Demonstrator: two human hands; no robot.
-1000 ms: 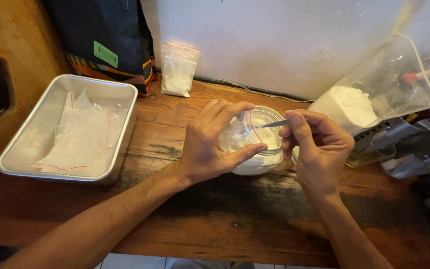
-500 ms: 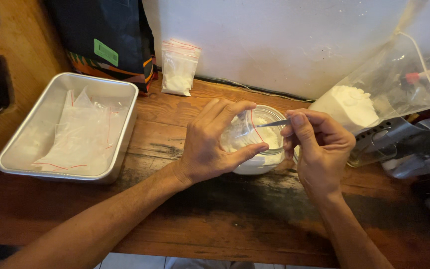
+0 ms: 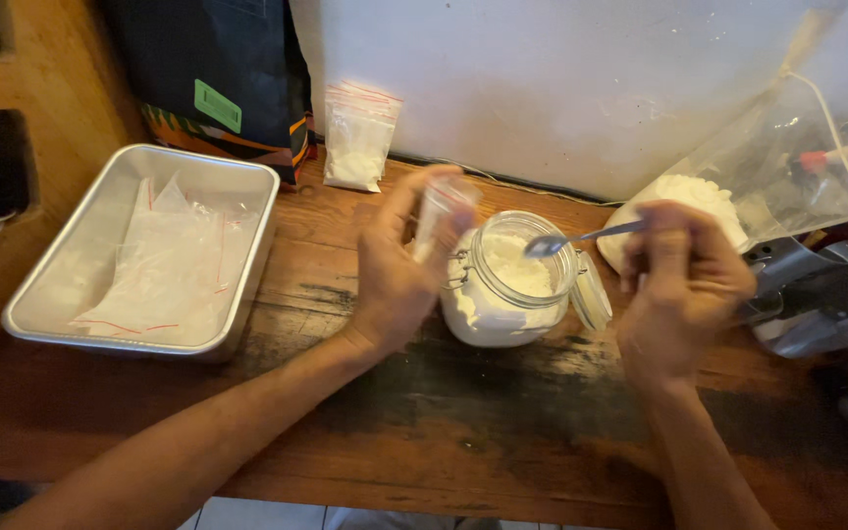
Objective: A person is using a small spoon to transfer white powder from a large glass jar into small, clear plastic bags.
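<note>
An open glass jar (image 3: 505, 294) of white powder stands on the wooden table, its hinged lid (image 3: 593, 291) hanging to the right. My left hand (image 3: 397, 265) holds a small clear plastic bag (image 3: 440, 211) upright just left of the jar's mouth. My right hand (image 3: 681, 285) holds a metal spoon (image 3: 569, 239) by its handle, with the bowl over the jar's rim. The two hands are on opposite sides of the jar.
A metal tray (image 3: 252, 211) with several clear zip bags (image 3: 167, 270) lies at left. A filled small bag (image 3: 357, 137) leans on the white wall. A large plastic bag of white powder (image 3: 738, 186) sits at right, beside a metal device (image 3: 817, 294). A dark bag (image 3: 208, 69) stands behind the tray.
Both hands were close together over the jar, covering it. They have parted: the left with the small bag moved left, the right with the spoon moved right, and the jar's mouth shows.
</note>
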